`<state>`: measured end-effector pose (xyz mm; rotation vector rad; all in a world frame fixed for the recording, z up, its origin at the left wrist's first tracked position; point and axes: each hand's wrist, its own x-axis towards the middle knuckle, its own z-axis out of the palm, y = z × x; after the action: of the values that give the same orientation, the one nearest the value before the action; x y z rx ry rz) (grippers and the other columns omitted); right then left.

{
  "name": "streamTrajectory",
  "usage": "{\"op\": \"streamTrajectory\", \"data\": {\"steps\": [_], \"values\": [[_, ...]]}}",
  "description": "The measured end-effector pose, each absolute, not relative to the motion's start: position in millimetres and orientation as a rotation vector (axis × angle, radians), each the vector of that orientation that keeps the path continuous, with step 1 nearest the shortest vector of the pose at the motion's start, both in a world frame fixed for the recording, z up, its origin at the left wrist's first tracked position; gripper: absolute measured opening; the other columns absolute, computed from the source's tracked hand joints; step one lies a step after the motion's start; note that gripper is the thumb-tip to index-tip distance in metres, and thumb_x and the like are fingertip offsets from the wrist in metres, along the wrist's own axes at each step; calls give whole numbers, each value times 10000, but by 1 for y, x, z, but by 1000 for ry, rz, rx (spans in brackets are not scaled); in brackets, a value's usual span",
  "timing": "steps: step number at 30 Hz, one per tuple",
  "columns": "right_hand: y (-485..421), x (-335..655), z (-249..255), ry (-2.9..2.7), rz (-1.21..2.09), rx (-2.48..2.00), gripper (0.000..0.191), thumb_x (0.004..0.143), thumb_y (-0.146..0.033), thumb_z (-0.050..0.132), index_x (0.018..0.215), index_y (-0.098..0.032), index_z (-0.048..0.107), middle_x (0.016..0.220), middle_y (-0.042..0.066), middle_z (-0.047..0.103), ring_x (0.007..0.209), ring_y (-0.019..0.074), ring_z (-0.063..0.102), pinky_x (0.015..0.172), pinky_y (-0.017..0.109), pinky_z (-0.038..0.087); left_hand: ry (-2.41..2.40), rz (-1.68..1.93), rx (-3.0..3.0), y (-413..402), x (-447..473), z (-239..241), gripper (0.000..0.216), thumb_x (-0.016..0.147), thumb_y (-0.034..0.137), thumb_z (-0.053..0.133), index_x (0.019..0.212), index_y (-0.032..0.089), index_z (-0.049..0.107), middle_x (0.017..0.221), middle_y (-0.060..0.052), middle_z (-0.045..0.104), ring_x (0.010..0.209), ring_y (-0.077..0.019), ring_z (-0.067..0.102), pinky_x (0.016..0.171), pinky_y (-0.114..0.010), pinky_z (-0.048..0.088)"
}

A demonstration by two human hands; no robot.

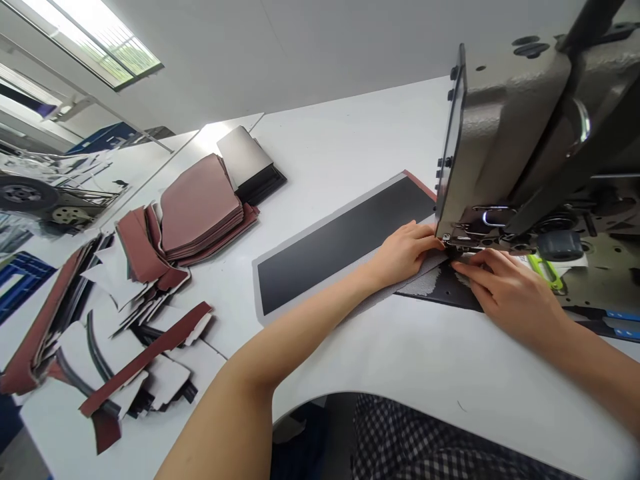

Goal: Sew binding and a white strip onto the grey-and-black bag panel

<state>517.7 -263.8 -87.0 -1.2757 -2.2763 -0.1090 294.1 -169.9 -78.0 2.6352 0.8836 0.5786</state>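
Observation:
A long dark panel point(330, 247) with a grey border and a red far edge lies flat on the white table point(400, 360), running under the head of a grey sewing machine point(525, 133). My left hand point(407, 252) presses flat on the panel's near edge just left of the presser foot. My right hand point(505, 290) rests on the material just right of the foot, fingers pointing at the needle area. Both hands lie on the material; neither grips it in a closed fist.
Stacks of maroon cut pieces point(200, 207) and grey-black pieces point(250, 163) sit at the left. Loose maroon, white and black strips point(130, 347) are scattered at the near left. Green-handled snips point(545, 270) lie by the machine bed. The table's curved front cut-out is at my lap.

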Motion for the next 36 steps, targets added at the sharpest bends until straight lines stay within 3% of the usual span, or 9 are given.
{"op": "streamTrajectory", "data": {"steps": [5, 8, 11, 23, 26, 29, 31, 34, 36], "values": [[-266, 515, -86, -2274, 68, -1207, 339, 974, -146, 464, 1197, -192, 715, 1151, 78, 691, 1002, 235, 643, 927, 422, 510, 1154, 549, 2539, -206, 294, -67, 344, 993, 58, 387, 1085, 197, 687, 1245, -51, 704, 1182, -194, 641, 1125, -418, 460], [-268, 513, -83, -2286, 134, -1195, 351, 980, -144, 441, 1169, -224, 726, 1218, 49, 689, 1026, 219, 638, 974, 427, 504, 1092, 395, 2703, -229, 288, -65, 315, 1042, 210, 423, 1279, 203, 631, 1414, -64, 631, 1389, -289, 505, 1160, -526, 424], [-269, 512, -82, -2268, 128, -1206, 346, 986, -148, 435, 1143, -229, 732, 1235, 36, 689, 1044, 214, 636, 1003, 427, 494, 1102, 338, 2809, -243, 285, -67, 374, 1055, 330, 433, 1367, 185, 580, 1510, -69, 555, 1451, -364, 421, 1173, -583, 396], [-269, 507, -80, -2336, -69, -1098, 320, 970, -100, 456, 1164, -140, 707, 1240, 91, 690, 1086, 233, 645, 1023, 404, 485, 1255, 375, 2789, -227, 303, -74, 344, 1067, 337, 382, 1269, 176, 608, 1460, -71, 594, 1431, -334, 436, 1173, -535, 392], [-280, 513, -69, -2432, -97, -1081, 323, 972, -103, 433, 1114, -157, 718, 1179, 87, 706, 1057, 232, 652, 931, 364, 514, 1245, 390, 2773, -227, 301, -73, 340, 1063, 333, 395, 1288, 183, 601, 1464, -65, 592, 1432, -317, 441, 1192, -525, 375], [-289, 540, -58, -2348, -76, -1309, 333, 995, -181, 405, 1065, -229, 727, 1044, 41, 726, 873, 195, 670, 726, 318, 509, 1202, 424, 2773, -229, 297, -70, 321, 1055, 307, 418, 1293, 190, 601, 1453, -71, 602, 1417, -288, 470, 1190, -521, 378], [-289, 566, -53, -2164, -55, -1690, 316, 998, -294, 420, 1052, -254, 729, 1072, 33, 720, 786, 195, 658, 634, 323, 466, 1143, 470, 2780, -232, 294, -67, 298, 1049, 279, 432, 1265, 191, 617, 1431, -73, 619, 1400, -267, 493, 1174, -499, 400], [-280, 600, -50, -1889, 41, -2214, 375, 994, -417, 418, 1104, -224, 719, 1174, 86, 692, 837, 235, 653, 640, 340, 438, 1041, 541, 2784, -239, 294, -64, 262, 1034, 248, 460, 1208, 190, 647, 1390, -65, 650, 1346, -242, 541, 1124, -443, 452], [-268, 611, -49, -1833, 71, -2340, 450, 1001, -474, 394, 1083, -180, 725, 1034, 141, 707, 823, 268, 641, 623, 348, 420, 988, 577, 2789, -244, 295, -63, 238, 1025, 237, 479, 1173, 193, 661, 1363, -57, 667, 1313, -234, 566, 1092, -420, 475]]}}
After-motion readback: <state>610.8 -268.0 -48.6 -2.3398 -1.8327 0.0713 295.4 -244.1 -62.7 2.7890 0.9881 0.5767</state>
